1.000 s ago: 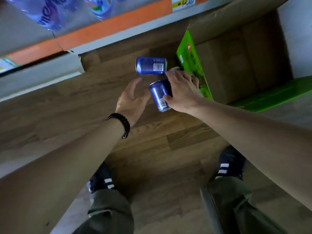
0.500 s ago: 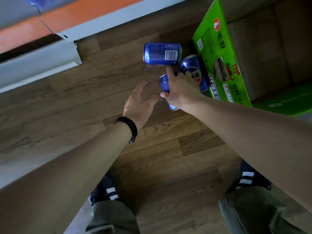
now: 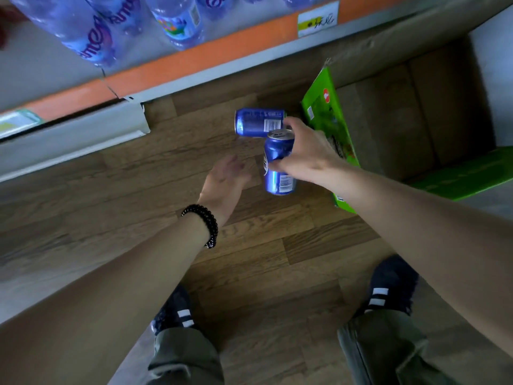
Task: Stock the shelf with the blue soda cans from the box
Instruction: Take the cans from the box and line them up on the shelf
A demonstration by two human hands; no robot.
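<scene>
Right hand (image 3: 308, 154) grips a blue soda can (image 3: 278, 162) around its upper half, thumb and fingers curled on it, can held above the wood floor (image 3: 125, 190) just left of the green box's (image 3: 327, 118) flap. Second blue can (image 3: 259, 122) lies on its side on the floor next to the held one, near the shelf (image 3: 194, 65) base. Left hand (image 3: 226, 182) sits just left of the held can, fingers relaxed and spread, holding nothing.

A shop: shelf (image 3: 194, 62) with price label (image 3: 317, 22) and stocked bottles (image 3: 177, 20).
</scene>
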